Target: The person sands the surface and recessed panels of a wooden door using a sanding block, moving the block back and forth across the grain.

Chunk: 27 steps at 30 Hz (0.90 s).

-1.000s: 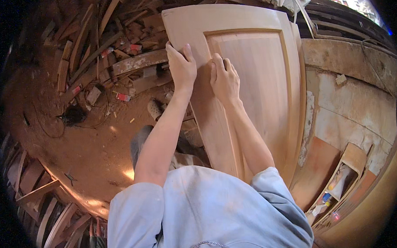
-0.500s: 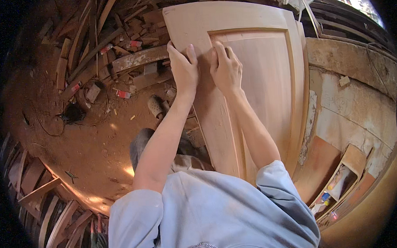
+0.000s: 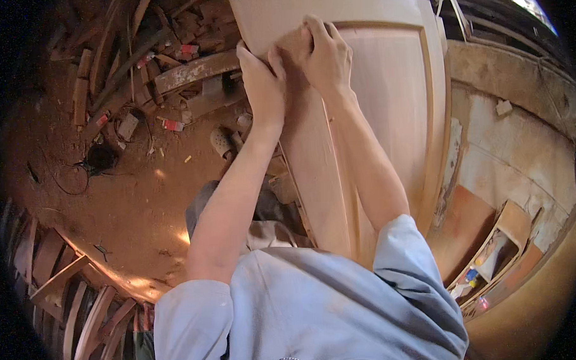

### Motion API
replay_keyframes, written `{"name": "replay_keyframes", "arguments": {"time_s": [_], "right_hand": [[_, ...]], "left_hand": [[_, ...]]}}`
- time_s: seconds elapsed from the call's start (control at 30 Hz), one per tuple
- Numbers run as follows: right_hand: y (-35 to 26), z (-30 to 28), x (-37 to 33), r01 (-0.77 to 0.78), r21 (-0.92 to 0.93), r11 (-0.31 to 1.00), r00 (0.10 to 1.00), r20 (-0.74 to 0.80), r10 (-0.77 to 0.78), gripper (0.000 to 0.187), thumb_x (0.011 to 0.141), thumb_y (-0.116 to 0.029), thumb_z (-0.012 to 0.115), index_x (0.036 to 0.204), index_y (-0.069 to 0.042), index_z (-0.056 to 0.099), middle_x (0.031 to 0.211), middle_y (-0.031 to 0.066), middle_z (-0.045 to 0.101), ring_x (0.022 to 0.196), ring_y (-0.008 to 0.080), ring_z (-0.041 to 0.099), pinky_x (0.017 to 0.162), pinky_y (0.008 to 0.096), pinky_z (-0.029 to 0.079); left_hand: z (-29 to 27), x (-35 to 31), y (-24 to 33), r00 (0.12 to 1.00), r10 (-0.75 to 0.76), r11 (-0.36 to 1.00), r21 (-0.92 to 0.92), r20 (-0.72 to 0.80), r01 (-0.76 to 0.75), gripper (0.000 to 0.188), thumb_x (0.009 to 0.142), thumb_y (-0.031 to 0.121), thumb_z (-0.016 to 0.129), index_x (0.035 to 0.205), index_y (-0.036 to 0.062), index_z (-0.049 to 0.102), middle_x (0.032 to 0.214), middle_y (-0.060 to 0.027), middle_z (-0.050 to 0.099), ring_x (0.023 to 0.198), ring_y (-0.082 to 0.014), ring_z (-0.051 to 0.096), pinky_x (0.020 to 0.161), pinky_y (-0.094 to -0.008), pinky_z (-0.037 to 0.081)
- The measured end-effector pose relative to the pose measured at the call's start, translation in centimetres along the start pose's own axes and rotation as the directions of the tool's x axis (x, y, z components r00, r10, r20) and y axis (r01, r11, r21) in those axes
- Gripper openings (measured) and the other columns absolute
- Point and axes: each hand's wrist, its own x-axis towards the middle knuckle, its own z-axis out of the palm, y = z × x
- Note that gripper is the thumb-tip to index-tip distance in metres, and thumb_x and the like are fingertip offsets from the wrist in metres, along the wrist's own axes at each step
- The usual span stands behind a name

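Note:
A pale wooden door [image 3: 387, 100] with a curved top and a recessed panel lies in front of me. My left hand [image 3: 262, 82] is closed on its left edge, fingers toward the outer side and thumb on the upper face. Over the inner corner of the frame, my right hand [image 3: 328, 55] is closed with bent fingers, knuckles up. Whatever it may hold is hidden under the fingers. Both forearms reach forward from light blue sleeves.
Wood offcuts [image 3: 198, 72] are piled at the far left on the brown dirt floor [image 3: 137, 210]. More boards [image 3: 84, 327] stack at the lower left. On the right, a worn bench surface [image 3: 490, 154] carries a small wooden box [image 3: 511, 226] with bits inside.
My right hand has moved farther away along the frame, past the recess corner. The view has tilted slightly, so the door sits higher. My left hand keeps its place on the edge.

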Motion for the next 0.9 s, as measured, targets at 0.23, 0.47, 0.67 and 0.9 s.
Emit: {"name": "replay_keyframes", "arguments": {"time_s": [0.23,0.47,0.67,0.9], "right_hand": [[-1.3,-0.7,-2.0,0.014,0.033,0.999,1.000,0.024,-0.015,0.020,0.096,-0.018,0.056,0.114,-0.013,0.063,0.100,0.0145,0.068,0.089,0.0390,0.065,0.077,0.0465,0.053],[-0.7,0.4,-0.1,0.025,-0.001,1.000,0.999,-0.025,-0.025,0.021,0.096,-0.020,0.056,0.115,-0.014,0.064,0.100,0.0157,0.067,0.088,0.0393,0.066,0.076,0.0464,0.054],[-0.3,-1.0,-2.0,-0.079,0.066,0.995,0.994,0.086,0.073,0.023,0.095,-0.019,0.056,0.116,-0.013,0.062,0.101,0.0156,0.067,0.089,0.0405,0.065,0.078,0.0479,0.053],[-1.1,-1.0,-2.3,0.001,0.043,0.999,1.000,0.028,-0.002,0.021,0.094,-0.016,0.059,0.115,-0.014,0.062,0.102,0.0145,0.066,0.088,0.0399,0.065,0.077,0.0483,0.053]], "left_hand": [[-0.8,0.0,-0.4,0.998,-0.056,0.998,-0.021,-0.026,0.055,0.048,0.100,0.018,0.053,0.133,-0.0100,0.034,0.123,-0.0334,0.053,0.112,-0.0460,0.056,0.094,-0.0461,0.046],[-0.6,0.4,-0.6,1.000,-0.015,0.999,0.030,-0.015,0.015,0.050,0.100,0.022,0.053,0.134,-0.0101,0.034,0.124,-0.0341,0.052,0.111,-0.0466,0.056,0.094,-0.0471,0.046],[-0.1,-0.2,0.0,0.999,-0.030,1.000,0.003,-0.033,0.030,0.050,0.100,0.023,0.053,0.132,-0.0106,0.034,0.122,-0.0336,0.052,0.111,-0.0471,0.056,0.092,-0.0474,0.046],[-0.7,0.0,-0.1,0.999,0.028,1.000,-0.003,-0.039,-0.028,0.049,0.100,0.021,0.053,0.132,-0.0109,0.035,0.121,-0.0347,0.054,0.112,-0.0476,0.056,0.094,-0.0468,0.045]]}}
